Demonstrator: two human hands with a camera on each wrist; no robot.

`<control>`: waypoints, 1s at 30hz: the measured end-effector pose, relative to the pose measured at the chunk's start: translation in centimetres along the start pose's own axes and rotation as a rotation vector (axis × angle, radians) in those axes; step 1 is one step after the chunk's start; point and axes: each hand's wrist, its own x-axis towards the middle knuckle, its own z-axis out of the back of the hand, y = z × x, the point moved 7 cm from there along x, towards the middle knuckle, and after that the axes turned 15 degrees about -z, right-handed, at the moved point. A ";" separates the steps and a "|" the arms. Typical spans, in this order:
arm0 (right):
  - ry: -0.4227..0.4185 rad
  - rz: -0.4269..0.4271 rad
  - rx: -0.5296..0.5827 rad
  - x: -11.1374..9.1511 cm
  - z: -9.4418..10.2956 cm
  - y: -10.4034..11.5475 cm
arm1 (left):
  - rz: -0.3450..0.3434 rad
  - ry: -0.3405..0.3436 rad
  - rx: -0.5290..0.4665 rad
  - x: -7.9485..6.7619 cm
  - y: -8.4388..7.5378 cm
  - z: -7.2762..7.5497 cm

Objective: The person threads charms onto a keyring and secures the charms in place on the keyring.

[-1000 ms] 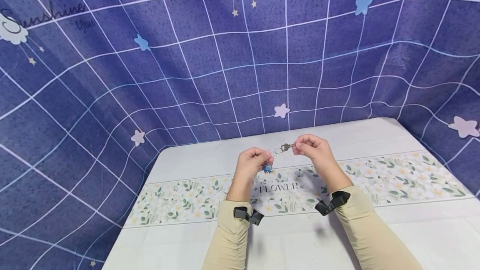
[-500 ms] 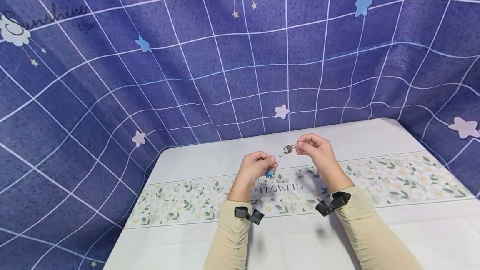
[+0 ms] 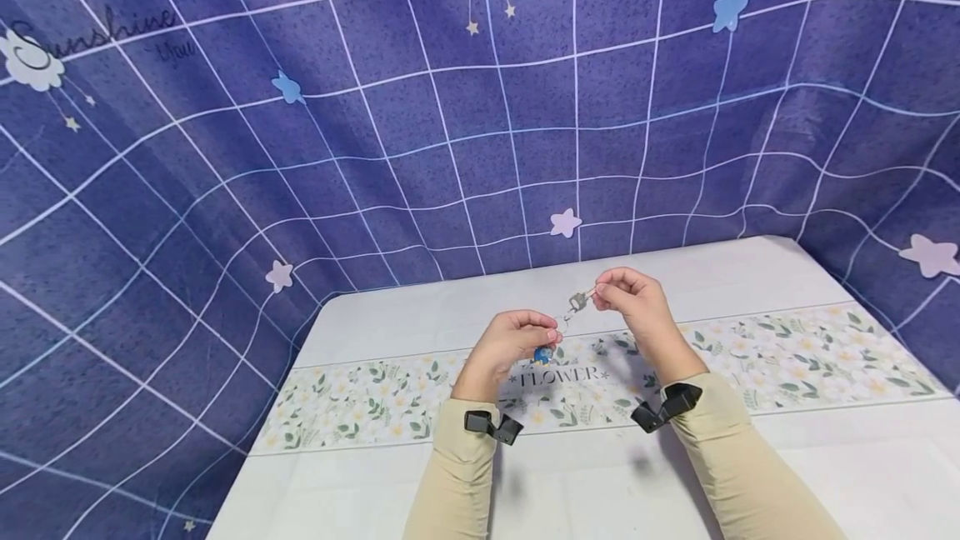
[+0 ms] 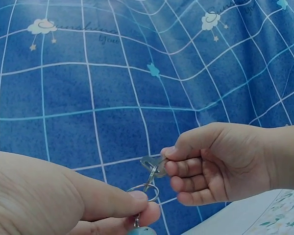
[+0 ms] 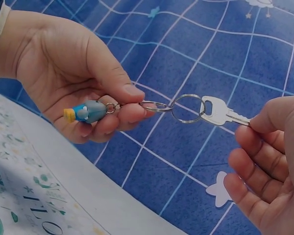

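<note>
Between thumb and fingertips my right hand (image 3: 633,298) pinches the blade of a silver key (image 5: 216,111). Through the hole in the key's head runs a round split ring (image 5: 187,108), which links to a second ring (image 5: 156,106). My left hand (image 3: 513,348) pinches that second ring between thumb and forefinger. From it, by a short chain, hangs a small blue figure charm (image 5: 90,112) with a yellow end, lying along the left fingers. The two hands hold the joined pieces in a line above the table.
A white table (image 3: 360,473) with a floral band (image 3: 360,402) marked FLOWER lies below the hands. A blue gridded curtain (image 3: 480,157) with stars and clouds hangs behind it and along the sides. Both wrists wear black camera mounts (image 3: 667,404).
My left hand has shifted a little to the right and down, taking the charm with it. The key now tilts down toward the left hand. The right hand has stayed almost still.
</note>
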 end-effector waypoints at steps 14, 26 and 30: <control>-0.006 -0.028 -0.061 0.1 0.3 0.2 | 0.039 0.091 0.131 -0.1 0.0 0.8; 0.008 -0.035 -0.106 0.1 0.5 0.6 | 0.042 0.181 0.146 -0.2 -0.6 1.2; 0.005 -0.026 -0.121 0.1 0.6 0.8 | 0.055 0.153 0.095 -0.1 -0.8 1.5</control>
